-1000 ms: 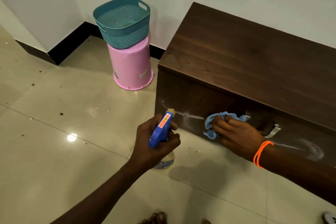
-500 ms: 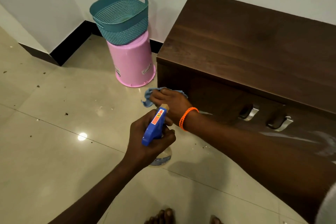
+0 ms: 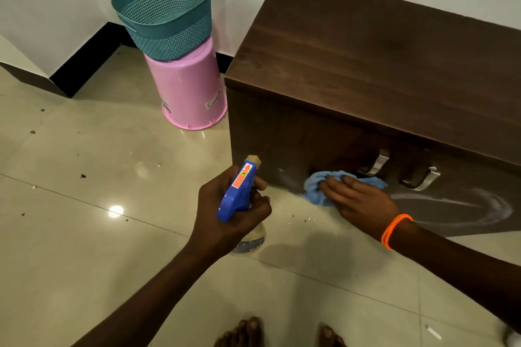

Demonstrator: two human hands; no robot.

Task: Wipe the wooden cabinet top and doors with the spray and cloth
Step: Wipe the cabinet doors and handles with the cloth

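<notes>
A dark wooden cabinet (image 3: 380,59) stands against the wall at the right, with two metal handles (image 3: 376,163) on its front doors. My right hand (image 3: 358,200), an orange band on its wrist, presses a light blue cloth (image 3: 318,186) flat against the lower part of the left door. White spray streaks (image 3: 479,205) curve across the right door. My left hand (image 3: 231,214) grips a spray bottle with a blue trigger head (image 3: 239,191), held just left of the cabinet front, nozzle toward the door. The clear bottle body is mostly hidden behind my hand.
A teal perforated basket (image 3: 166,11) sits on an upturned pink bucket (image 3: 189,87) left of the cabinet, by the wall. The glossy beige tile floor (image 3: 84,234) has small dark specks scattered on it. My bare toes (image 3: 248,332) show at the bottom edge.
My right hand swept the cloth to the door's left edge half a second ago and has now come back right and lower, near the handles. The streak on the left door is mostly wiped away.
</notes>
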